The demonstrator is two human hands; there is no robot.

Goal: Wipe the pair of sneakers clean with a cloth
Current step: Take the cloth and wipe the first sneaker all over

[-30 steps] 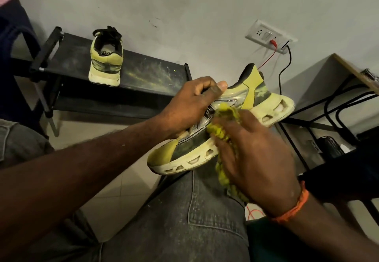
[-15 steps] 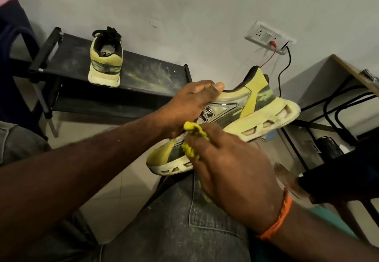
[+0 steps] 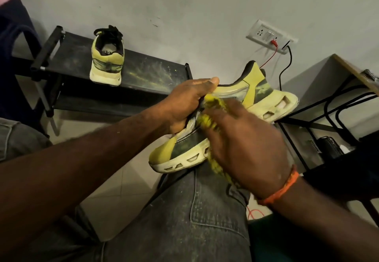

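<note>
Left hand clamped on the sneaker above the knee, toe down near it. Right hand bunched round the yellow cloth, now back up on the mid-side panel after a lower pass: wiping ongoing. Second sneaker untouched on the black rack, well beyond the knee.

A person with bare forearms and no sleeves in sight. An orange braided thread band circles the right wrist. Faded grey-black denim jeans cover both legs, with stitched seams and flecks of yellowish dust.
</note>
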